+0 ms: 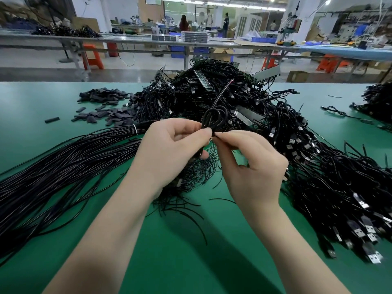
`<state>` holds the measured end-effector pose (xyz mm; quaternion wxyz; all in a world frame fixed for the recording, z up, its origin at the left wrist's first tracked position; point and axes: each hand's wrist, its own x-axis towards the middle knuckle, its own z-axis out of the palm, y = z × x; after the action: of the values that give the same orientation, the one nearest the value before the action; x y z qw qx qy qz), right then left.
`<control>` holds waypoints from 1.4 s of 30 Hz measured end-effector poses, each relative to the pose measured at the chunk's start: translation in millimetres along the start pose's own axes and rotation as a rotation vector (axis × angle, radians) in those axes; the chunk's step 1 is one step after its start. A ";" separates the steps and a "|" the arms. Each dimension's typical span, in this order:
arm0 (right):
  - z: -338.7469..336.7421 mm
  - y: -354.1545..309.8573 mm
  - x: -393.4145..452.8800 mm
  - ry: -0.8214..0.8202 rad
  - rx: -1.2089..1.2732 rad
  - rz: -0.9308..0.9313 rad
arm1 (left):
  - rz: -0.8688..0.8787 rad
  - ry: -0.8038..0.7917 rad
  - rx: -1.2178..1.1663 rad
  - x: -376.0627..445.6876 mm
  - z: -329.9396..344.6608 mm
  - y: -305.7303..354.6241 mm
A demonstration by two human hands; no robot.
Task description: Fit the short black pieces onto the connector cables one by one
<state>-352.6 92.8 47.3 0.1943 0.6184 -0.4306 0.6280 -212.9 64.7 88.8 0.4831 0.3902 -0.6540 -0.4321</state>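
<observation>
My left hand point(169, 147) and my right hand point(250, 164) meet above the green table point(191, 240), fingertips almost touching. Both pinch one thin black connector cable point(214, 118), which curls into a small loop just above the fingers. A short black piece between the fingertips is too hidden to make out. Loose short black pieces point(106, 115) lie scattered at the left rear of the table. A big heap of black USB connector cables point(233, 96) rises behind my hands.
A bundle of long black wires point(63, 166) fans out on the left. More USB-ended cables point(350, 198) spread down the right side. Another cable pile point(379, 100) sits at the far right edge. Workbenches, orange stools and people stand beyond the table.
</observation>
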 end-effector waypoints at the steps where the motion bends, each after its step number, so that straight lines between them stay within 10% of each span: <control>1: -0.2 2.8 -1.3 0.008 -0.020 -0.065 | -0.054 -0.022 -0.034 0.9 -1.2 -0.3; 7: -9.7 11.9 6.7 -0.082 -0.086 -0.321 | -0.298 -0.227 -0.266 3.2 -7.7 0.9; 13: -10.4 -4.2 20.9 -0.290 0.704 0.853 | 0.072 0.011 -0.158 4.2 -4.8 -3.0; 25: -14.8 -12.2 25.3 -0.383 1.046 1.108 | 0.218 -0.097 -0.083 2.5 -4.1 -2.1; 29: -13.0 -14.4 23.1 -0.308 0.922 0.909 | 0.213 -0.120 -0.066 1.6 -5.3 -1.6; 36: -14.6 1.3 15.0 -0.198 -0.096 -0.322 | -0.244 -0.226 -0.205 3.5 -4.6 4.4; 39: -11.6 4.2 12.4 -0.170 -0.079 -0.274 | -0.330 -0.238 -0.293 3.5 -4.0 3.9; 42: -12.8 -1.8 16.8 -0.183 0.099 0.273 | -0.105 -0.073 -0.249 4.4 -6.5 -1.1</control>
<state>-361.8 99.0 65.5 0.0364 0.6175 -0.4951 0.6101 -207.5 59.1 90.1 0.4803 0.3449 -0.5913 -0.5483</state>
